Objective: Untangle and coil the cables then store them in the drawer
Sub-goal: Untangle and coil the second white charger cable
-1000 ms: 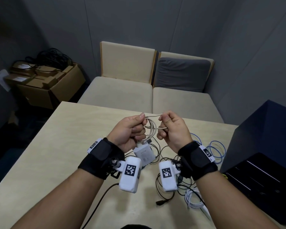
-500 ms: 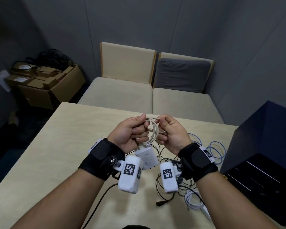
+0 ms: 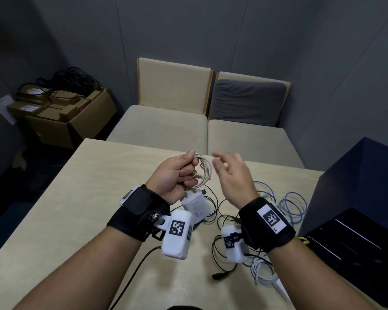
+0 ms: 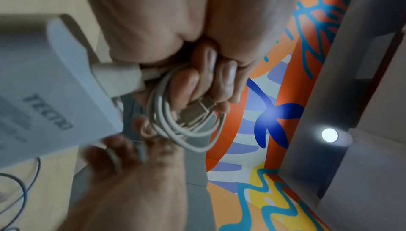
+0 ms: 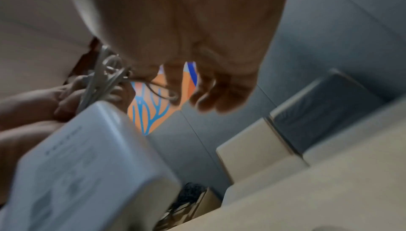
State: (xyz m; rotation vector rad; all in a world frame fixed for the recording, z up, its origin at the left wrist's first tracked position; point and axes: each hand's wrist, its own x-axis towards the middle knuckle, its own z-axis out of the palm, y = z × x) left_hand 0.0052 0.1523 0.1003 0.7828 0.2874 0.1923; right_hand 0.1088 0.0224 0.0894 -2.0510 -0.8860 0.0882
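My left hand (image 3: pixel 177 175) is raised over the table (image 3: pixel 76 209) and grips a small coil of white cable (image 3: pixel 203 173). The cable's white charger block (image 3: pixel 195 205) hangs below the fist. In the left wrist view the curled fingers (image 4: pixel 208 78) pinch the coil (image 4: pixel 182 130) and its plug beside the charger (image 4: pixel 54 95). My right hand (image 3: pixel 231 173) hovers just right of the coil with its fingers spread and blurred. In the right wrist view a loose strand (image 5: pixel 162 94) runs past the fingertips (image 5: pixel 211 95); blur hides any contact.
Tangled black cables (image 3: pixel 217 247) lie on the table under my wrists. A blue cable (image 3: pixel 293 204) and a white cable (image 3: pixel 262 271) lie to the right. A dark blue drawer unit (image 3: pixel 356 186) stands at the right edge. Beige seats (image 3: pixel 157 128) sit behind the table, and a cardboard box (image 3: pixel 61 117) stands on the floor to the left.
My right hand has let go of the white cable and opened, drawing a little to the right. The left hand keeps the coil and has tilted slightly.
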